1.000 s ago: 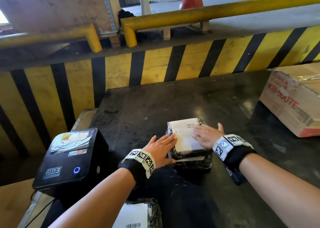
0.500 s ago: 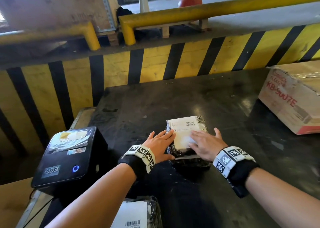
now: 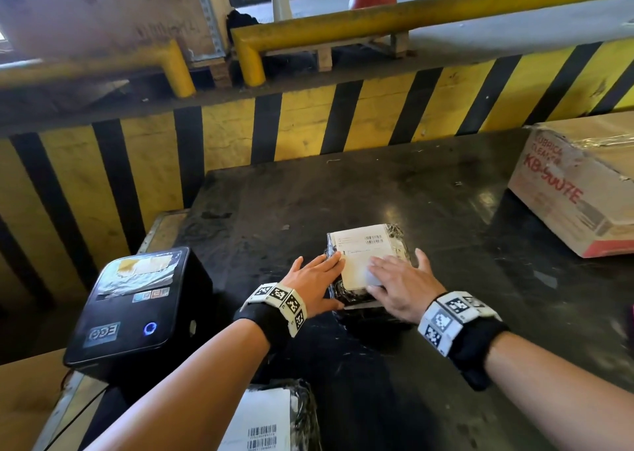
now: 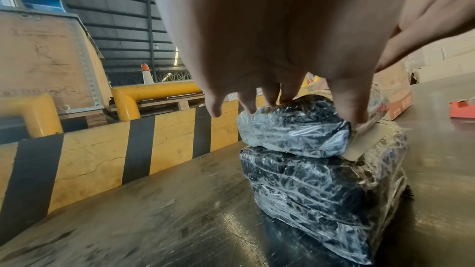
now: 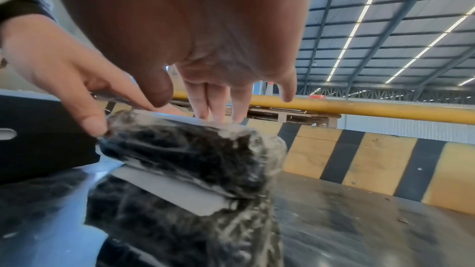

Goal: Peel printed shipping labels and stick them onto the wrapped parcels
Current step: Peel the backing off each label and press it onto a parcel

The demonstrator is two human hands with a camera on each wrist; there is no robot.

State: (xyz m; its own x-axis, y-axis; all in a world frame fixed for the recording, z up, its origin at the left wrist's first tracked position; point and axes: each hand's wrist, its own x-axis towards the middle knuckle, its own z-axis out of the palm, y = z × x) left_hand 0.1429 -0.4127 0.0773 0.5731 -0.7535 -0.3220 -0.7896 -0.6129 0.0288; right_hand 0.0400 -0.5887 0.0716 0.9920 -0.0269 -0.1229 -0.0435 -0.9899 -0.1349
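Two black parcels wrapped in clear film are stacked on the dark table [image 3: 429, 364]. The upper parcel [image 3: 399, 241] [image 4: 293, 131] [image 5: 185, 149] carries a white shipping label [image 3: 360, 255] on its top face. My left hand [image 3: 317, 280] lies flat with straight fingers on the parcel's left edge and the label's left side. My right hand [image 3: 394, 284] lies flat on the label's near right part, fingers [image 5: 218, 98] straight. The lower parcel [image 4: 321, 190] [image 5: 180, 220] has its own label [image 5: 169, 190] showing under the upper one.
A black label printer [image 3: 137, 306] stands at the table's left. Another labelled wrapped parcel [image 3: 274, 419] lies at the near edge. A taped cardboard box [image 3: 579, 182] sits at the right. A yellow and black striped wall [image 3: 308, 124] runs behind the table.
My right hand has slid toward me across the label, from its middle to its near part. My left hand stays on the parcel's left edge.
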